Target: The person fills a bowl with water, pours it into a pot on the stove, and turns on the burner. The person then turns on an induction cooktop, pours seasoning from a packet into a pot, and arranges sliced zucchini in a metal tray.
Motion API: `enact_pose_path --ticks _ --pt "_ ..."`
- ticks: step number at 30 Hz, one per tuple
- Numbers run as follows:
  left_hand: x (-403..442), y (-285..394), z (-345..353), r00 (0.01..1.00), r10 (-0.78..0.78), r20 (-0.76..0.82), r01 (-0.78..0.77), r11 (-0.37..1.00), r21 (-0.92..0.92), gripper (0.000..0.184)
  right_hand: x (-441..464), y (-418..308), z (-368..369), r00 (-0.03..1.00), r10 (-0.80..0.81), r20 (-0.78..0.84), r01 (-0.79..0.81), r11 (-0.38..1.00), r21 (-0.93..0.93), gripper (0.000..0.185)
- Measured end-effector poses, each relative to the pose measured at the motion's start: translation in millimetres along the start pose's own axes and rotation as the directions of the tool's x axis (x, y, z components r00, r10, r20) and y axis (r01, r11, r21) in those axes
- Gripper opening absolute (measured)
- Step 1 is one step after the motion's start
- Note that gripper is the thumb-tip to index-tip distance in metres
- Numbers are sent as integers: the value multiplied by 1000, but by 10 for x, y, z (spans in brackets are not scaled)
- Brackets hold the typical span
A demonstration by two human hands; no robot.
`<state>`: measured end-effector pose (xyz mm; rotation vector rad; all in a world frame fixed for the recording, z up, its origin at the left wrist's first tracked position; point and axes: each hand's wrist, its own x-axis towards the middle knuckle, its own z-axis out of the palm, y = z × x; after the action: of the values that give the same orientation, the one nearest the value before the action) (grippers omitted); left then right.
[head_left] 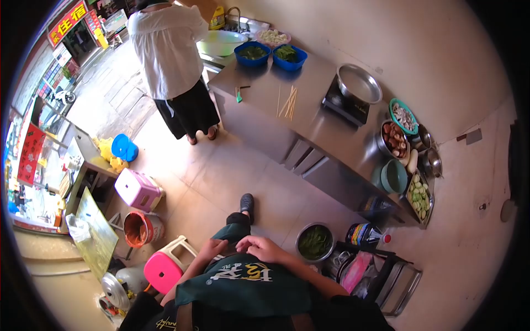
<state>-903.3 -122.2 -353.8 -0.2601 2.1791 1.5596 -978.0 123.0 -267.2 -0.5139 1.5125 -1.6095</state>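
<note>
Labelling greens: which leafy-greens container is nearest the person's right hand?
Round silver metal bowl, rightward of the right hand; both blue plastic basins are farther, on the steel counter.

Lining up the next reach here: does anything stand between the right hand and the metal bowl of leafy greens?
Nothing visible does. The right hand is over the green apron; toward the metal bowl, only tiled floor shows in the gap. The dark bottle is on the bowl's far side.

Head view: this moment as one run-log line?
left hand: over apron, nothing visibly held | right hand: same | sticks: on counter | pan: on cooktop
</note>
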Motion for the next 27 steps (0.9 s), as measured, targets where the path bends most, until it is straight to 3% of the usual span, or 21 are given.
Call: enact_pose_path --ticks 3,5,7,8,11,12,15,16,18,21,23,27 --pt "723 395 -68 988 125 90 -124 992 -13 39 143 -130 -577 996 -28 -89 17 992 -125 28" --pt "1185 717 -122 982 124 144 -122 992 -26 38 228 -383 -935 972 14 -234 -51 987 -153 24" --pt "1628 1082 -87 968 57 245 -27 992 -125 38 294 -291 -1400 863 67 -501 -244 923 -298 21" --pt "2003 829 5 944 114 310 -82 990 -114 38 324 -36 -1660 815 -94 -571 -208 873 -441 14" --pt "2563 1060 98 909 25 415 -120 971 205 39 283 114 -2271 737 -170 -655 -338 746 -574 8" --pt "2671 1190 112 899 19 438 -123 970 210 39 261 178 -2494 694 -62 -717 -429 765 -481 8" --pt "2950 1363 161 849 1 528 -244 888 390 41 173 -27 -3203 533 -272 -801 -477 685 -550 13" --pt "3050 1272 194 854 13 521 -235 902 362 42 136 -147 -3508 498 -339 -798 -472 666 -578 16" --pt "3287 1216 170 856 17 516 -222 914 339 42 109 -362 -4136 416 -287 -863 -532 692 -487 20" --pt "3464 1316 195 868 49 495 -270 882 386 40 86 -396 -5044 385 -338 -859 -568 646 -509 24" --pt "3476 1769 136 959 -33 280 -89 906 413 38 123 -495 -5471 401 -343 -850 -557 645 -523 24" --pt "3554 1910 163 984 58 169 -113 934 338 37 172 -473 -5959 390 -379 -839 -570 617 -543 25"
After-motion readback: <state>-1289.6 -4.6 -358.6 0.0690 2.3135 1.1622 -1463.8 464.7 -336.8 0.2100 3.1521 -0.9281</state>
